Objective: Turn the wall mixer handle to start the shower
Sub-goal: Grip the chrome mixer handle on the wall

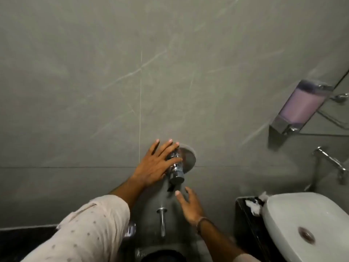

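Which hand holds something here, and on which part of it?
The left hand lies, fingers spread, on the mixer handle, at its upper part near the wall plate. The right hand holds nothing.

The left hand (154,165) covers the left part of the mixer handle (176,168), so the contact of its fingers cannot be told. The basin (309,225) is cut off by the right and bottom edges. The soap dispenser (300,106) is blurred. A dark object (163,256) at the bottom edge is cut off.
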